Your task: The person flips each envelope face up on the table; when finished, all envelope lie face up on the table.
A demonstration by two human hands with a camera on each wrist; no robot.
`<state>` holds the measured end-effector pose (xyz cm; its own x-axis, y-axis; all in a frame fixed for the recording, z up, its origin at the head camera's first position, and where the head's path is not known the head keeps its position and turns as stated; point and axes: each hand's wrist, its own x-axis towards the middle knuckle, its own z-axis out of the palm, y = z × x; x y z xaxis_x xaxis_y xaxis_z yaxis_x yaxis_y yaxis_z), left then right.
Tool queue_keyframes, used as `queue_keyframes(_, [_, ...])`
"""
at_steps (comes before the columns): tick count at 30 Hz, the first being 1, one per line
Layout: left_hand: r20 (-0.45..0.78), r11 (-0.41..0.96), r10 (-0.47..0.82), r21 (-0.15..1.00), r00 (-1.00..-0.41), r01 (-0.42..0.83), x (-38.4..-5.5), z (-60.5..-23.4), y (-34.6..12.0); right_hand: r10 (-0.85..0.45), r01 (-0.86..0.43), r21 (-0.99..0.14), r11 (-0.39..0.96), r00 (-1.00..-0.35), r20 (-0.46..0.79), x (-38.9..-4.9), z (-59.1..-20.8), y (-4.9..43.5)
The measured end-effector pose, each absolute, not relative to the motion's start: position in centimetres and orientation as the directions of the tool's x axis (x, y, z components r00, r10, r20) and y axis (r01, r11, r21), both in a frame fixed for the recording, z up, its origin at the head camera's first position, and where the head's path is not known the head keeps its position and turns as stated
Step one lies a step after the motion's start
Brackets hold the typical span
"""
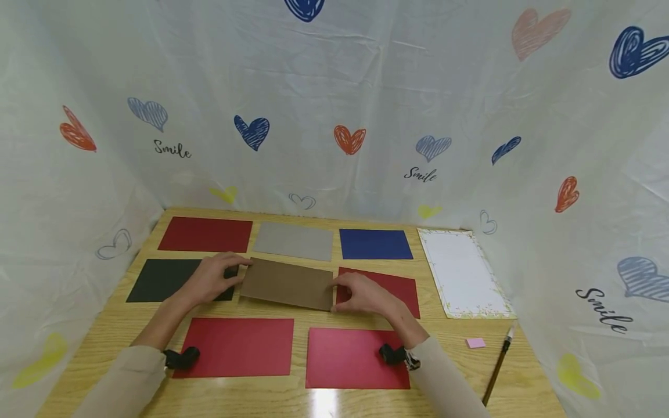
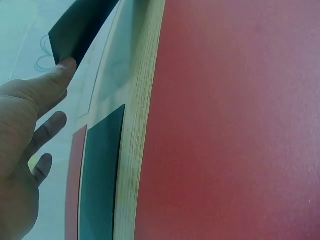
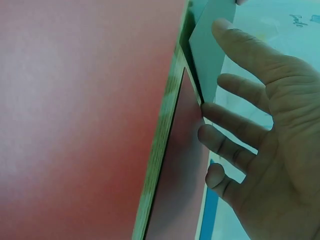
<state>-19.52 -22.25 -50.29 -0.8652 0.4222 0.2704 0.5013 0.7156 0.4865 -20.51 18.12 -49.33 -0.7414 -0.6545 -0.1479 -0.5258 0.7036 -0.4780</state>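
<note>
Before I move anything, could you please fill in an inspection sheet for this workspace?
Surface: wooden table, glare towards the viewer.
Job's things: brown card, lifted; red cards, grey card, blue card and black card lie around it.
Clutter: bordered sheet, pink item and brush at right.
Fingers: those of the left hand and right hand hold the brown card's opposite ends.
Cables: nothing seen.
Surroundings: pale fabric printed with hearts and "Smile".
</note>
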Motion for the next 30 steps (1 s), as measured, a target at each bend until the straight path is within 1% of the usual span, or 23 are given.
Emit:
queue_keyframes(4, [0.276, 0.711, 0.419, 0.494, -0.865, 0.501, -19.4, -49.9, -22.3, -0.657, -0.547, -0.441, 0.712, -0.74, -0.141, -20.2, -49.3, 17.9])
queue_keyframes(8, [0.286, 0.708, 0.414, 0.496, -0.864, 0.504, -19.3, -49.8, -22.4, -0.64, -0.544, -0.405, 0.735, -0.754, -0.148, -20.0, -49.6, 17.8])
queue_keyframes(12, [0.315, 0.699, 0.408, 0.496, -0.857, 0.515, -19.4, -49.8, -22.4, -0.632, -0.547, -0.376, 0.748, -0.76, -0.15, -19.7, -49.8, 17.6])
queue_keyframes(16, [0.353, 0.694, 0.406, 0.48, -0.843, 0.536, -19.6, -50.0, -22.4, -0.635, -0.555, -0.371, 0.745, -0.761, -0.137, -19.5, -49.8, 17.5])
queue_keyframes(24, [0.407, 0.7, 0.405, 0.438, -0.819, 0.564, -19.6, -50.0, -22.5, -0.645, -0.553, -0.407, 0.727, -0.754, -0.127, -19.5, -49.7, 17.6])
queue_keyframes(30, [0.452, 0.711, 0.371, 0.424, -0.811, 0.561, -19.5, -50.0, -22.6, -0.677, -0.547, -0.523, 0.653, -0.731, -0.081, -19.8, -49.6, 18.3])
